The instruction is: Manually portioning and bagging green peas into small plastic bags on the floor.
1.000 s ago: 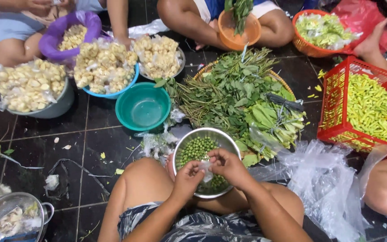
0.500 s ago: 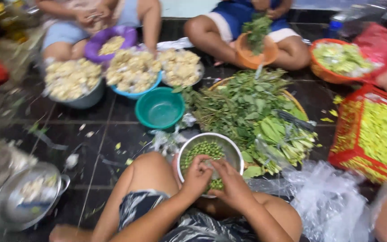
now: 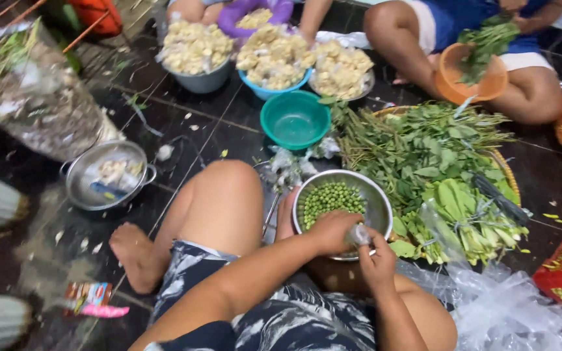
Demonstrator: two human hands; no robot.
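Left hand (image 3: 333, 231) and right hand (image 3: 377, 260) met over steel bowl (image 3: 377, 198), pinching one small pale item (image 3: 359, 234). Peas (image 3: 330, 197) lay inside. Teal bowl (image 3: 294, 120) at 11 o'clock; greens (image 3: 437, 162) at 2.

Soft, even overhead light, faint glare on wet dark tiles, motion blur at left edge.

Dark tiled floor (image 3: 183, 130) under my legs, steel bowl of green peas (image 3: 343, 201), empty teal bowl (image 3: 295, 120), woven tray of leafy greens (image 3: 437, 169), lidded steel pot (image 3: 105, 175), scattered scraps.
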